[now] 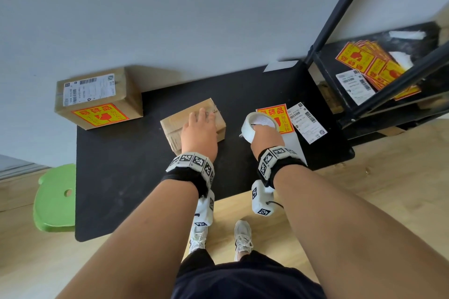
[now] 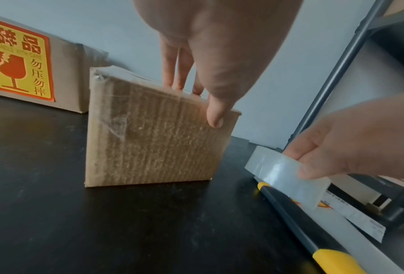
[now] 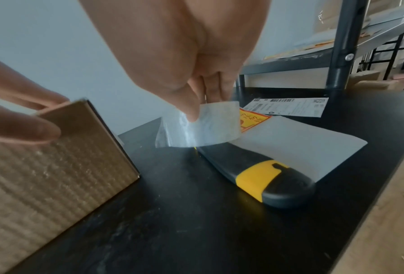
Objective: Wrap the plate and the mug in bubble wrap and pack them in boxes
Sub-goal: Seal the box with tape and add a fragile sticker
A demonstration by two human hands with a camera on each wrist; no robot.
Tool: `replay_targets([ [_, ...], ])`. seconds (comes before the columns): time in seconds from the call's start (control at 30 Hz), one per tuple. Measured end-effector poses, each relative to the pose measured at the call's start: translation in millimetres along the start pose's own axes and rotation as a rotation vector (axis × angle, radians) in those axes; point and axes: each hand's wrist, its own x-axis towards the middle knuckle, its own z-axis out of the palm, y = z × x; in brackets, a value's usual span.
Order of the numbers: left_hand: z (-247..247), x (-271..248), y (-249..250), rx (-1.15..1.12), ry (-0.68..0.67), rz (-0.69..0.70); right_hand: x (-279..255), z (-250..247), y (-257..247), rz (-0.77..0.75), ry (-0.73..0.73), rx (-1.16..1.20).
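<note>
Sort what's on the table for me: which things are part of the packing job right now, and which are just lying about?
In use:
small box, left hand resting on it
tape roll, held by right hand
utility knife
loose fragile sticker
loose shipping label

Lying about:
large labelled box
green stool
shelf stickers

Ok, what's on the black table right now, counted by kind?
Brown cardboard boxes: 2, the large labelled one and the small one
Clear packing tape roll: 1
Yellow-and-black utility knife: 1
Loose yellow-and-red fragile sticker: 1
Loose white shipping label: 1
White backing sheet: 1
Total: 7
</note>
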Motion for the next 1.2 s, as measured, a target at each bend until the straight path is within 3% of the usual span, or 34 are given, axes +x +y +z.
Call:
replay_targets([
  [0.13,-17,6,6,-0.168,0.102,-0.025,-3,-20,-8,0.017,0.126,0.233],
  [0.27,-41,18,17,-0.431,-0.021,0.016,-11,-44,-19,0.002,0.118,0.521],
  [0.4,-58,24,23,-0.535,-0.011,0.012,-13,-57,-29,-0.051,0.148,0.545],
  [0.63,-75,19,25,-0.687,0.134,-0.083,-21,-72,-35,-0.112,0.136,0.648],
  [0.83,-82,25,22,-0.738,0.124,-0.136,-26,-73,-41,-0.087,0.109,0.831],
  [0.97,-84,26,19,-0.759,0.119,-0.142,-30,-72,-42,-0.112,0.08,0.814],
  [1.2,-86,22,18,-0.745,0.119,-0.095,-33,-76,-36,-0.153,0.155,0.737],
])
